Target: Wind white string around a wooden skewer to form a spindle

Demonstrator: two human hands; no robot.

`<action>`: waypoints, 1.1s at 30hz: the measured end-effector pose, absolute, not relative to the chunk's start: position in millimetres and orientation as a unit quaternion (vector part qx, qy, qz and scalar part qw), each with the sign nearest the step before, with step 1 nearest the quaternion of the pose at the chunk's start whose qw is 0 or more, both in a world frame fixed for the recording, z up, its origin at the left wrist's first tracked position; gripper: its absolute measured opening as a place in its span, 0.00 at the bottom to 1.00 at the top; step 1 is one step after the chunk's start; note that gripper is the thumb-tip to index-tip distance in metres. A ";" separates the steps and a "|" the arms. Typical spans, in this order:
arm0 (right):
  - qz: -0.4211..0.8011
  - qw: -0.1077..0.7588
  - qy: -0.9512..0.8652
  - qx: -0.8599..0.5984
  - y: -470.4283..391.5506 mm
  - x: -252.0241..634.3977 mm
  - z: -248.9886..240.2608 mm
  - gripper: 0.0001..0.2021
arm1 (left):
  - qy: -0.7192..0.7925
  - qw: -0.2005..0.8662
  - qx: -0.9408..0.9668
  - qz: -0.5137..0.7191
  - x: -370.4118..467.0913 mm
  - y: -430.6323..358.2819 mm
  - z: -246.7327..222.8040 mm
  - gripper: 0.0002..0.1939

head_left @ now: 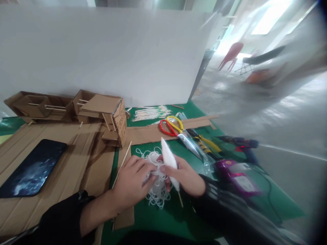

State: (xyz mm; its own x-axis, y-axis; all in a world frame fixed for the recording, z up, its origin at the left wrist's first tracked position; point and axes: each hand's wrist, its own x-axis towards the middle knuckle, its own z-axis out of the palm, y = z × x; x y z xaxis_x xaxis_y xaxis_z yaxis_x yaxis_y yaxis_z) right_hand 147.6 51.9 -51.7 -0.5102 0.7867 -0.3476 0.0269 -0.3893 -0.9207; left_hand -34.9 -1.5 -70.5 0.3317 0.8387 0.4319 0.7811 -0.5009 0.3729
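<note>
Here, a green tabletop (150, 224) lies beneath both hands. The left hand (134, 178) curls inward, facing the right hand (189, 177) across a loose, looped tangle of thin white string (157, 197). The left fingers touch that tangle; whether they pinch a strand, I cannot tell. Just right of them, a white spindle-shaped winding (168, 156) is clamped in the right hand, the nearer one. Its long axis slants from far left to near right, a thin pale wooden stick (181, 200) poking out at the near end.

The white-wound stick (169, 158) partly hides the right hand (186, 175). The power drill (245, 143) and red chair (232, 54) are blurred.
</note>
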 end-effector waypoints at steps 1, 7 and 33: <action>0.718 0.257 -0.491 -0.422 51.9 147.3 -51.3 0.20 | 0.492 0.051 0.816 0.301 -36.0 -1.1 -71.2 0.05; 0.676 0.270 -0.497 -0.472 54.3 148.2 -53.4 0.13 | 0.446 0.032 0.829 0.335 -37.1 -5.0 -71.6 0.02; 0.700 0.263 -0.523 -0.408 55.1 149.8 -49.3 0.16 | 0.527 0.320 0.691 0.377 -30.2 -5.0 -71.8 0.06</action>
